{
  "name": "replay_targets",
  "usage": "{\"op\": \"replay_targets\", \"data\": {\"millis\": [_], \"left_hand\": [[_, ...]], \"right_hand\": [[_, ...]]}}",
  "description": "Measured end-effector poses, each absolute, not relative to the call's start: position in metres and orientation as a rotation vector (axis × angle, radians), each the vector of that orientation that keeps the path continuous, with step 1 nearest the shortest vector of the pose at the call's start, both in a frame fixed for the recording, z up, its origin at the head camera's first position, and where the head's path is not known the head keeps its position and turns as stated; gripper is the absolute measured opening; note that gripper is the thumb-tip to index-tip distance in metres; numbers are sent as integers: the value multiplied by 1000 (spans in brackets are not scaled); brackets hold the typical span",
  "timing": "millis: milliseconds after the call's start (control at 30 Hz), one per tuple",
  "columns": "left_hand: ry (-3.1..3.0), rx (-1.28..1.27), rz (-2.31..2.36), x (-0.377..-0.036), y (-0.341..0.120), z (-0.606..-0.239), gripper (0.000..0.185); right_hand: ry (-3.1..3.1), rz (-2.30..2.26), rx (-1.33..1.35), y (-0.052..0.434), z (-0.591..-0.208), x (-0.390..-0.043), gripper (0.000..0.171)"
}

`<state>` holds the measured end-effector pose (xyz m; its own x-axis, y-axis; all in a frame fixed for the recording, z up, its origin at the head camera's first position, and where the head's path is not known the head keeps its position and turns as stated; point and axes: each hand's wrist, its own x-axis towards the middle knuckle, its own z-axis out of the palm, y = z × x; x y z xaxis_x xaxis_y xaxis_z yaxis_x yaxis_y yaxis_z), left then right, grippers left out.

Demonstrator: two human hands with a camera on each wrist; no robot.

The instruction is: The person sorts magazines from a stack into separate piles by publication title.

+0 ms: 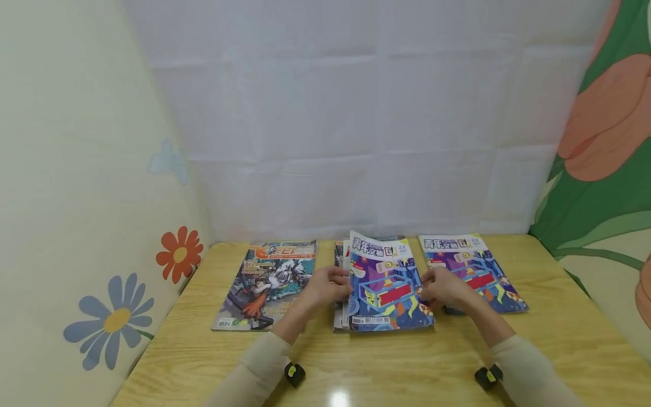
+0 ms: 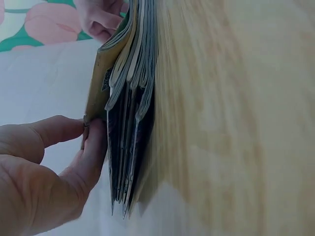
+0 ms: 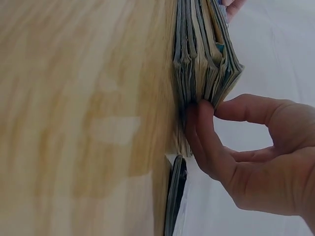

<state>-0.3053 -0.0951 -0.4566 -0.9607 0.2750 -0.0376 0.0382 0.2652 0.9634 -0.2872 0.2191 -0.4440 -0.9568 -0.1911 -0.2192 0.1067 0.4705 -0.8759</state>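
Observation:
In the head view, a purple-and-blue magazine with a white title band lies on a pile of magazines at the middle of the table. Its upper left part is raised off the pile. My left hand pinches its left edge between thumb and fingers; the left wrist view shows that hand beside the stacked spines. At the right edge, my right hand holds the magazine. In the right wrist view, the thumb and fingers of this hand grip upper layers of the pile.
A dark comic-style magazine lies to the left on the wooden table. Another purple magazine with the same cover lies to the right, partly behind my right hand. A white cloth hangs behind the table, between flower-patterned side walls.

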Motion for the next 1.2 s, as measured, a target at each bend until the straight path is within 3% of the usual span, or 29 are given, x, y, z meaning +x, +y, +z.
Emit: {"op": "replay_targets", "data": {"millis": [300, 867, 1200], "left_hand": [[2199, 281, 1935, -302, -83, -452, 45], [2094, 365, 2068, -304, -81, -443, 49], [2112, 348, 2090, -324, -67, -429, 49]], "right_hand": [[2370, -1515, -102, 232, -434, -285, 49], [2251, -1701, -200, 252, -424, -288, 60], [2264, -1933, -5, 251, -433, -297, 64]]}}
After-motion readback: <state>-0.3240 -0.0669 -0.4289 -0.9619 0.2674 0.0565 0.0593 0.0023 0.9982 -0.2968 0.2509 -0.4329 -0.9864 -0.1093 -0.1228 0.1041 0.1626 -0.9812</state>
